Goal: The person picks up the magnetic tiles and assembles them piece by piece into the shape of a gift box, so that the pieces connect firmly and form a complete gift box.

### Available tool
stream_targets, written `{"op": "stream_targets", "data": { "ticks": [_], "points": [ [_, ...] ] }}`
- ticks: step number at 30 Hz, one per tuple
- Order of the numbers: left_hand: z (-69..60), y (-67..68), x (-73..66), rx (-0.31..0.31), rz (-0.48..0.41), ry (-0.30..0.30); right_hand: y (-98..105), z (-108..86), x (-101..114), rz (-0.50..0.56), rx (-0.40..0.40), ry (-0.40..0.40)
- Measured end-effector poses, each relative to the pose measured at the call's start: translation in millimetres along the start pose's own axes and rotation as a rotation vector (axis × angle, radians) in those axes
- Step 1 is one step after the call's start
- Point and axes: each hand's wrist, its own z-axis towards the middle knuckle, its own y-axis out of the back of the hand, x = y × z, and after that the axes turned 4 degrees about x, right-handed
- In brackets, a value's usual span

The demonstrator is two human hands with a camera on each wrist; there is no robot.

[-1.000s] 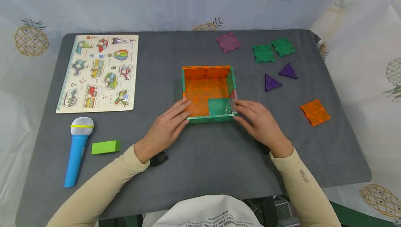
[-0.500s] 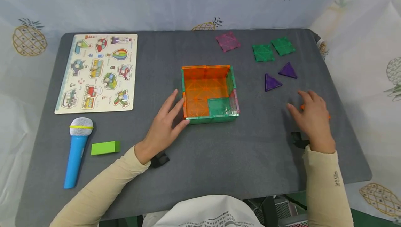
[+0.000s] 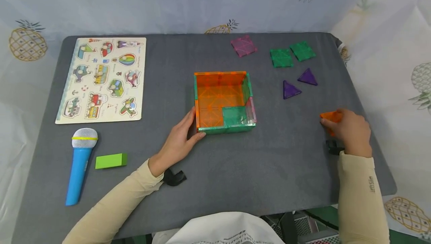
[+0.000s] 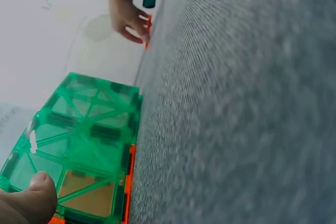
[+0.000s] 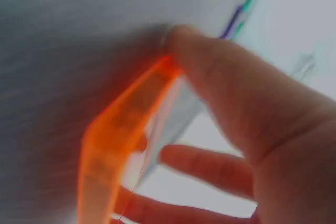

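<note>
An open-topped box of translucent tiles (image 3: 225,129), orange, green and pink, stands mid-table. At its left front corner rests my left hand (image 3: 176,143), fingers along the left side and thumb at the front; in the left wrist view the thumb (image 4: 39,198) touches a green wall (image 4: 89,135). Over at the right, my right hand (image 3: 353,131) pinches an orange tile (image 3: 331,116), which looks tilted off the table. The right wrist view shows that orange tile (image 5: 113,140) between the thumb (image 5: 226,87) and the fingers, blurred.
Behind and right of the box lie a pink tile (image 3: 244,46), green tiles (image 3: 281,58) and purple triangles (image 3: 291,90). To the left are a picture puzzle board (image 3: 102,79), a blue microphone (image 3: 78,173) and a light green block (image 3: 111,161).
My right hand has left the box's right side, moved right and taken hold of the orange tile. My left hand has shifted slightly down and stays at the box.
</note>
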Motion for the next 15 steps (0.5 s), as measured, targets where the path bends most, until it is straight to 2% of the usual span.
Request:
{"op": "stream_targets", "data": {
  "ticks": [3, 5, 7, 10, 13, 15],
  "points": [
    [-2.1, -1.7, 2.9, -0.021, -0.007, -0.003, 20, 2.5, 35, 0.005, -0.045, 0.021],
    [-2.5, -3.2, 5.4, -0.036, -0.010, -0.009, 35, 2.8, 68, 0.042, -0.083, 0.109],
    [-2.3, -4.5, 8.0, -0.046, -0.023, -0.015, 50, 1.7, 108, 0.085, -0.109, 0.263],
    [-2.1, -5.5, 10.9, -0.056, -0.043, -0.014, 63, -2.5, 177, 0.064, -0.084, 0.570],
    [-1.9, -5.5, 12.3, -0.064, -0.060, -0.012, 63, -5.2, 241, -0.044, 0.001, 0.852],
    [-1.2, -5.3, 12.4, -0.068, -0.064, -0.016, 57, -5.3, 277, -0.117, 0.081, 0.960]
  ]
}}
